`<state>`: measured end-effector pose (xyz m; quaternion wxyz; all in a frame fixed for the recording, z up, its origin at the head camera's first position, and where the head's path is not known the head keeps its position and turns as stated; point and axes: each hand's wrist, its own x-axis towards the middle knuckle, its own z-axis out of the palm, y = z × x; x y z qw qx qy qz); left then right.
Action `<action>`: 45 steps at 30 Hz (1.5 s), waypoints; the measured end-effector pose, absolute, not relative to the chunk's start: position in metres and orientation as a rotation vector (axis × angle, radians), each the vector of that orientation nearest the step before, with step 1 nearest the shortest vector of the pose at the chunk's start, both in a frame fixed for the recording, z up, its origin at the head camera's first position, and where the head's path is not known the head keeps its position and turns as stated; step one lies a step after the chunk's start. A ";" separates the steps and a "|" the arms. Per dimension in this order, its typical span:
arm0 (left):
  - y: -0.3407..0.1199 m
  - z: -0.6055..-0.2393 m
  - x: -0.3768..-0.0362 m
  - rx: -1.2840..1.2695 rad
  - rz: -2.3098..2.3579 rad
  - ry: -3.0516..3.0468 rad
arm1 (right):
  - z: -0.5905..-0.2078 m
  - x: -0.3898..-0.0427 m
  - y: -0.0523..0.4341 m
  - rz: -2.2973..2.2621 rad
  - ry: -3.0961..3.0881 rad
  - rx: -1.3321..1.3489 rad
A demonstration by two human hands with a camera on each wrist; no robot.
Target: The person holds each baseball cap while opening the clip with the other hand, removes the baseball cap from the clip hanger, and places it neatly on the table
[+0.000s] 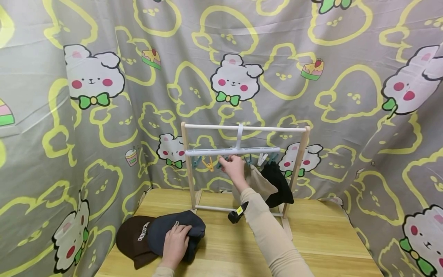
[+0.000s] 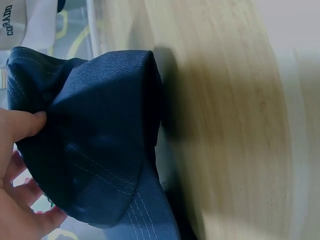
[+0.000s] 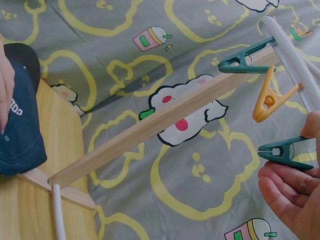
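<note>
Two caps already hang from the clip hanger (image 1: 232, 151) on the wooden rack (image 1: 300, 165): a beige cap (image 1: 257, 182) and a black cap (image 1: 278, 184), both just to the right of the right hand's fingers. Two remain on the table (image 1: 311, 238): a navy cap (image 1: 180, 227) under the left hand and a brown cap (image 1: 133, 236) lying partly beneath it. So the hanging work looks about half done.

The left hand (image 1: 176, 240) lies on the navy cap, with its fingers curled into the cloth and the thumb (image 2: 25, 125) pressing on the crown, so it grips the fabric. The forearm comes in low from the near edge of the table.

The right hand (image 1: 235, 167) is raised to the hanger, the arm stretched forward and upward. A green clip (image 3: 285, 152) sits just at its fingertips (image 3: 280, 180); a yellow clip (image 3: 272, 97) and another green clip (image 3: 242, 59) hang further above them. The fingers are half open, and it seems that they touch the clip but do not pinch it, though the wrist view cuts the thumb off.
</note>
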<state>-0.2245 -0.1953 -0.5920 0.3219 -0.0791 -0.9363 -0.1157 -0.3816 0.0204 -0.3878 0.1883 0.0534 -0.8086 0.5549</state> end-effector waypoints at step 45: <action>-0.194 -0.604 -0.231 -0.116 -0.469 -2.619 | -0.389 -0.379 0.022 1.638 -2.268 0.173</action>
